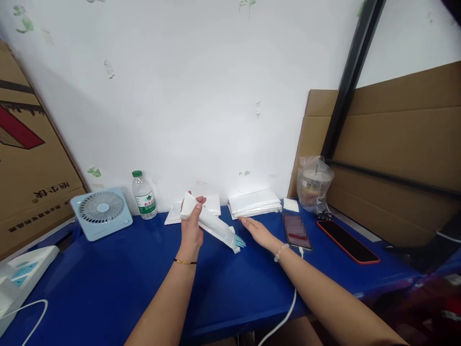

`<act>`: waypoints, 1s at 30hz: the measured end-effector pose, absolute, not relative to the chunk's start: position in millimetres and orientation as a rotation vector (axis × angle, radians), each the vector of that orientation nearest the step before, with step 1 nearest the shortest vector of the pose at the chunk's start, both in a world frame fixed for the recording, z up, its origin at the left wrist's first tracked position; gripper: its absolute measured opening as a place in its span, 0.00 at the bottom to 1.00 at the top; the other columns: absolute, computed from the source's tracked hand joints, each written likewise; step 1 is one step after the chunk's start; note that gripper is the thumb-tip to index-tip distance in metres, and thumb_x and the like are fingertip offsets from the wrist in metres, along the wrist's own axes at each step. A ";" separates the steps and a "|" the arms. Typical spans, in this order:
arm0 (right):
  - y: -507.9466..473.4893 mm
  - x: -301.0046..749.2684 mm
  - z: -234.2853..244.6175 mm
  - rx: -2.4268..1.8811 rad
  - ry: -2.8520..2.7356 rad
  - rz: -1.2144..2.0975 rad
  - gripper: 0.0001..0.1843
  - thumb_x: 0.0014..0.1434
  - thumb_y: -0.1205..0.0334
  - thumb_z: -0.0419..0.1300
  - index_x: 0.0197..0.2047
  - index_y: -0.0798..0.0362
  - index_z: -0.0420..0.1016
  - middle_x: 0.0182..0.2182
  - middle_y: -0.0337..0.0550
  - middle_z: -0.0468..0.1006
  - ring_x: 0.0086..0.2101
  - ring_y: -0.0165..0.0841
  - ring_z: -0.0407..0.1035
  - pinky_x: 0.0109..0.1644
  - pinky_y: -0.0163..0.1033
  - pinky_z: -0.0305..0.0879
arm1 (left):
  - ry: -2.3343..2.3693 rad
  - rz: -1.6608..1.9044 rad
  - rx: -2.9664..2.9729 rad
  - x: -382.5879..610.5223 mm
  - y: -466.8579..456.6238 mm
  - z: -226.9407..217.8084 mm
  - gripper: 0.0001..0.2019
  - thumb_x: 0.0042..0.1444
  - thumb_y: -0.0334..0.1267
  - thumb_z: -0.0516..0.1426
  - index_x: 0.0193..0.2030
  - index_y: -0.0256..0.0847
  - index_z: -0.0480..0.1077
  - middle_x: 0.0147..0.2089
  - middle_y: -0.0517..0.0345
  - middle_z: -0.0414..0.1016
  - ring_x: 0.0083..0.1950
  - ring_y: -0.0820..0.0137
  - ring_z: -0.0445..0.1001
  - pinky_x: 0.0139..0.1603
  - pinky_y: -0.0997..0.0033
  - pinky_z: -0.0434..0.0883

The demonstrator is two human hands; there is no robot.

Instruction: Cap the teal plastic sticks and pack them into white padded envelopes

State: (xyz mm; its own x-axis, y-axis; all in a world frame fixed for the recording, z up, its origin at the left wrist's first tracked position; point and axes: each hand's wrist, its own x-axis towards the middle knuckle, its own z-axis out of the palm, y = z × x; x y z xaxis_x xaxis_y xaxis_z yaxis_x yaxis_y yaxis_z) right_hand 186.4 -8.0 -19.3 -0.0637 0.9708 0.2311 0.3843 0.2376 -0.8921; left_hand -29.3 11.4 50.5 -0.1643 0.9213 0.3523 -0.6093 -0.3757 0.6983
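My left hand (193, 223) is closed around a long white packet (216, 227), held tilted above the table with its lower end toward the right. Thin light-blue prongs (240, 241) stick out of that lower end; the rest of what is inside is hidden. To the right, my right hand (257, 231) has its fingers stretched out and grips nothing. Its fingertips are close to the front of a stack of flat white packets (255, 202) by the wall. Behind my left hand lie more white packets (213, 204), partly covered by it.
On the blue table (108, 283) stand a light-blue fan (103, 211) and a water bottle (144, 197) at left. A phone on a white cable (297, 231), a red-edged phone (347, 241) and a bagged drink cup (314, 185) are at right. A power strip (27, 274) sits front left.
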 end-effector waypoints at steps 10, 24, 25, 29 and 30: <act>-23.3 154.7 -32.7 -1.400 -2.159 0.435 0.27 0.66 0.48 0.35 0.63 0.44 0.57 0.61 0.40 0.61 0.62 0.40 0.50 0.64 0.52 0.44 | 0.582 1.821 1.082 -26.5 -1.5 73.2 0.32 0.47 0.39 0.63 0.59 0.47 0.58 0.47 0.55 0.73 0.52 0.68 0.70 0.58 0.63 0.60; -28.7 156.4 -33.4 -1.353 -2.318 0.246 0.30 0.63 0.41 0.40 0.64 0.43 0.56 0.62 0.41 0.60 0.62 0.43 0.49 0.63 0.55 0.44 | 0.952 1.742 1.511 -47.5 -8.7 128.3 0.34 0.45 0.43 0.63 0.59 0.45 0.57 0.47 0.53 0.70 0.49 0.67 0.69 0.54 0.64 0.62; -29.0 156.1 -33.3 -1.337 -2.346 0.229 0.31 0.61 0.39 0.43 0.64 0.42 0.56 0.62 0.42 0.59 0.61 0.45 0.49 0.63 0.55 0.44 | 0.963 1.743 1.534 -46.8 -8.8 129.3 0.34 0.44 0.43 0.63 0.59 0.45 0.57 0.47 0.53 0.70 0.49 0.67 0.69 0.54 0.63 0.62; -28.5 155.7 -32.9 -1.311 -2.396 0.224 0.30 0.61 0.41 0.45 0.62 0.43 0.60 0.61 0.42 0.60 0.61 0.45 0.50 0.63 0.55 0.45 | 0.881 1.789 1.501 -48.5 -5.1 137.0 0.34 0.42 0.40 0.64 0.57 0.45 0.59 0.46 0.54 0.71 0.49 0.67 0.69 0.53 0.64 0.63; -28.0 156.0 -32.8 -1.296 -2.395 0.234 0.28 0.62 0.42 0.44 0.61 0.44 0.61 0.61 0.42 0.61 0.61 0.45 0.51 0.63 0.55 0.45 | 0.832 1.815 1.435 -51.2 -3.7 139.9 0.33 0.41 0.40 0.64 0.56 0.44 0.60 0.45 0.55 0.71 0.48 0.67 0.70 0.53 0.65 0.64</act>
State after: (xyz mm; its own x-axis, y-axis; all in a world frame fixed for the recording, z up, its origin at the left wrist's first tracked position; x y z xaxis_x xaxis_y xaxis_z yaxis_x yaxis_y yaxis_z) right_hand 156.0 -28.0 -32.8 -0.4865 0.8309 0.2701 0.7630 0.5547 -0.3318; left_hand -51.2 -3.7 139.9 -0.1710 0.8164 0.5516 -0.1146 -0.5726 0.8118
